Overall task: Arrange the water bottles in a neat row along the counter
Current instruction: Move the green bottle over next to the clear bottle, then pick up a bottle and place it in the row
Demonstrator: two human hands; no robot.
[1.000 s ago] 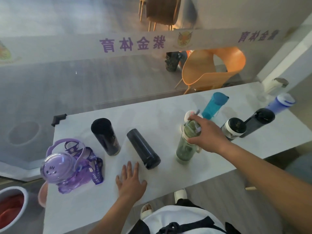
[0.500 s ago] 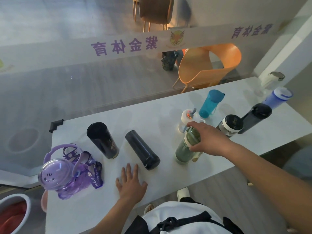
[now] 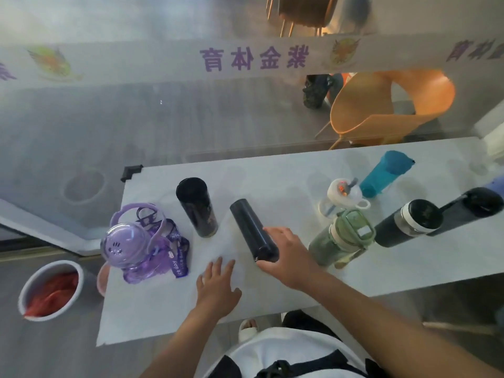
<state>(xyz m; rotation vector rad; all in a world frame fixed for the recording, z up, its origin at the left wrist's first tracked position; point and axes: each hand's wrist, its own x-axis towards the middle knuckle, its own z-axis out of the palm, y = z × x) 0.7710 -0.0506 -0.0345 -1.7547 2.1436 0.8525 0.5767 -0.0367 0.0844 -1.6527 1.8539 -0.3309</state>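
Black bottle (image 3: pixel 253 230) lying, axis front-to-back, right hand (image 3: pixel 289 255) fingers curled beside, left hand (image 3: pixel 218 289) flat

The right edge cuts off a purple-blue bottle (image 3: pixel 497 184), and motion blur smears the white counter (image 3: pixel 272 175).

Purple round-lidded bottle (image 3: pixel 141 242) with strap, upright at counter's left end. Black tumbler (image 3: pixel 197 206) upright just right of it. Slim black flask (image 3: pixel 253 230) next, near end at counter's front, right hand touching it. Green-lidded bottle (image 3: pixel 341 238) upright right of centre. White-lidded small bottle (image 3: pixel 343 196) and teal bottle (image 3: pixel 384 173) behind it. Black flask with white band (image 3: pixel 407 223), then another black bottle (image 3: pixel 469 210), at right.
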